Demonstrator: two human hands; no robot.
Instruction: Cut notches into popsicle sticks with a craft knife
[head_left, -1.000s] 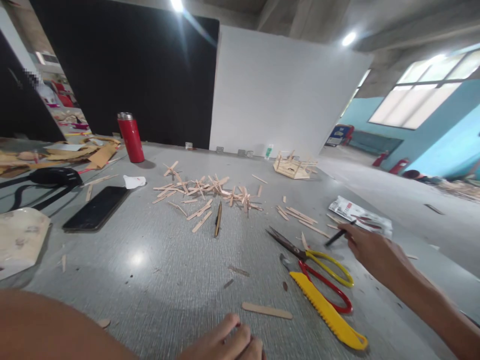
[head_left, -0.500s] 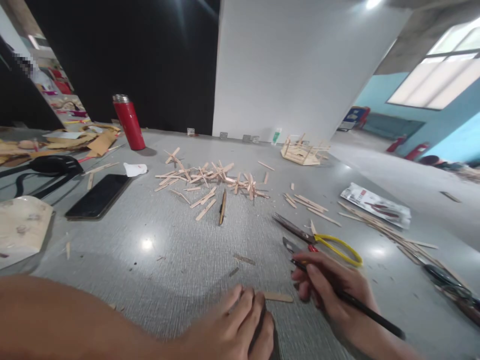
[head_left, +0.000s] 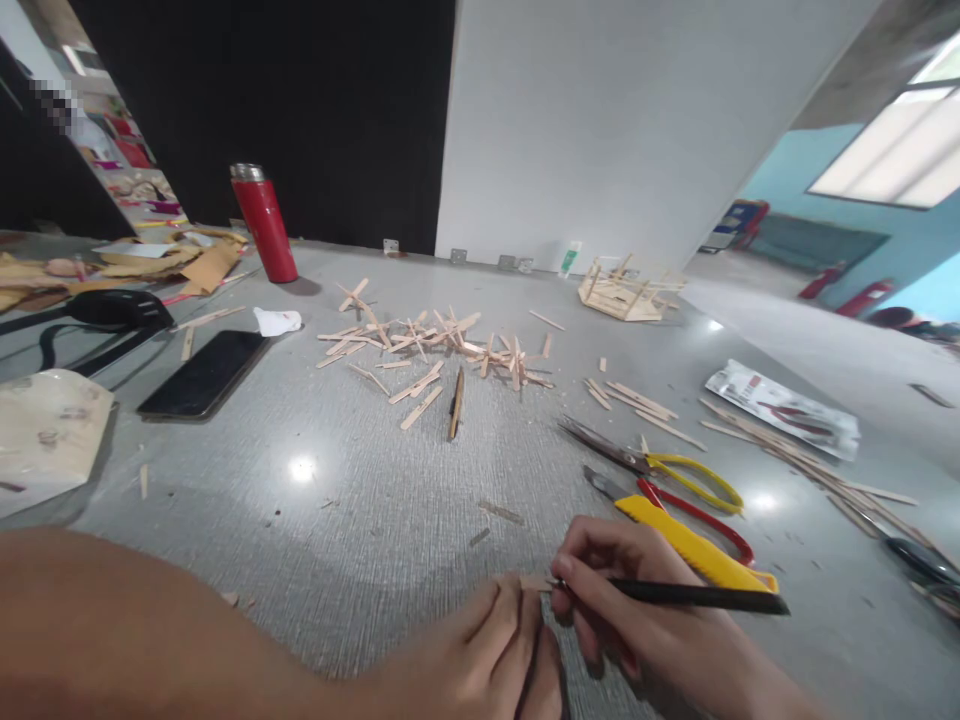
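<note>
Clock directions are taken from the wooden craft stick (head_left: pixel 534 582), which lies at the near middle of the tabletop (head_left: pixel 375 480), partly covered by my fingers.

My left hand (head_left: pixel 495 645) sits at 7 o'clock, palm down, fingers curled and close together over the stick's left part. Whether these fingers grip the stick or only press on it, I cannot tell.

My right hand (head_left: pixel 619 600), at 3 o'clock, is closed in a writing grip on a slim black pen-like tool (head_left: pixel 701 594). The tool's shaft slants past the hand toward 3 o'clock; its tip is at the exposed part of the stick. Contact there is too small to confirm.

A yellow-handled cutter (head_left: pixel 679 540) lies just beyond my right hand, between 2 and 3 o'clock. Scissors (head_left: pixel 697 480), one handle loop yellow and one red, lie beside it at 2 o'clock. Farther out at 2 o'clock are long wooden strips (head_left: pixel 806 462) and a white packet (head_left: pixel 784 408).

A heap of small wooden pieces (head_left: pixel 450 335) lies at 11 o'clock. A black phone (head_left: pixel 204 375) lies flat at 10 o'clock. A red bottle (head_left: pixel 265 230) stands between 10 and 11. A small wooden framework (head_left: pixel 622 298) stands well apart, at 1 o'clock.
</note>
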